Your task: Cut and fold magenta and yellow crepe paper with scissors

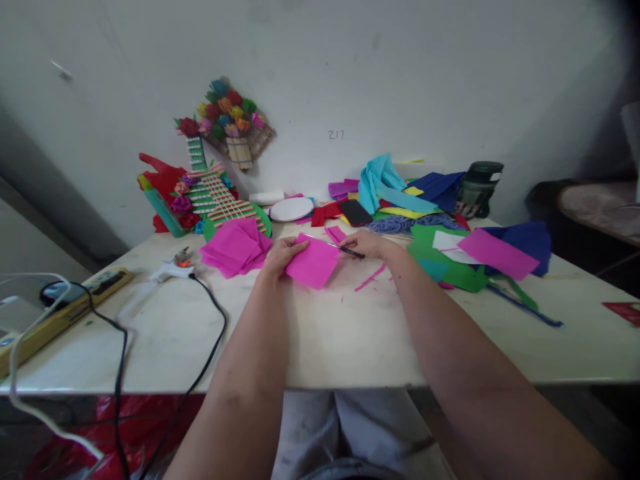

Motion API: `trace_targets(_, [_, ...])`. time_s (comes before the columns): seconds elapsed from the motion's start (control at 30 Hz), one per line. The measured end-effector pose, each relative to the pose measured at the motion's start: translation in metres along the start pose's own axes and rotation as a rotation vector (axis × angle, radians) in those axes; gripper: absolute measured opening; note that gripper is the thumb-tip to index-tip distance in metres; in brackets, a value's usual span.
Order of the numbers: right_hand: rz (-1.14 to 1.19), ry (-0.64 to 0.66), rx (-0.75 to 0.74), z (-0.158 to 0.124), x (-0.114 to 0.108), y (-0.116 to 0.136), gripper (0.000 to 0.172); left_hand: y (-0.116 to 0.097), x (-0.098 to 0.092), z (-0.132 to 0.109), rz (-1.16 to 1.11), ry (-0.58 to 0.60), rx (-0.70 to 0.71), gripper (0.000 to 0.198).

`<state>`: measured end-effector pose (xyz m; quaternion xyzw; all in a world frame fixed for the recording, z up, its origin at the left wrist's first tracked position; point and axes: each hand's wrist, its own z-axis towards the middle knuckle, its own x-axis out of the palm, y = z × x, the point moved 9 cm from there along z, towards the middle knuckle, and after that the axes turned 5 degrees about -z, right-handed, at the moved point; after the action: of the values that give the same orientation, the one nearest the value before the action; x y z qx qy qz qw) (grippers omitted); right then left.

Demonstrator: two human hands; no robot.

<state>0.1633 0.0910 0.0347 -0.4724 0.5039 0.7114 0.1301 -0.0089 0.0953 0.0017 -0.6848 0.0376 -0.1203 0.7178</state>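
A pink paper square (pixel 313 262) is pinched at its left edge in my left hand (pixel 286 255), its thumb lying on top. Between the fingers of my right hand (pixel 366 245) is a slim tool (pixel 353 252) with a dark end; its thin, paler part reaches left across the paper's upper edge. Its exact kind is too small to tell. A small pink piece (pixel 335 234) shows just beyond the right fingertips. To the left of my left hand lies a loose stack of pink paper squares (pixel 236 248). Thin pink strips (pixel 370 277) and scraps are scattered below my right hand.
A paper-flower guitar craft (pixel 220 207) and glue bottle (pixel 165 212) stand at back left. At right lie green paper (pixel 425 243), a pink sheet (pixel 497 253) and a blue stick (pixel 525 307). A phone (pixel 355 213), a dark bottle (pixel 480 189) and a power strip (pixel 75 307) also occupy the table.
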Motion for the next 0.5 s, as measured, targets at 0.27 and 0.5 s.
trace_targets(0.27, [-0.085,0.006,-0.053,0.004,0.0018,0.0041,0.044,0.0032,0.0008,0.0006,0.019,0.019,-0.007,0.04])
trace_targets(0.5, [-0.085,0.012,-0.059,0.0034,0.0023,0.0075,0.045,0.0018,0.0036,-0.0015,0.004,0.015,-0.02,0.037])
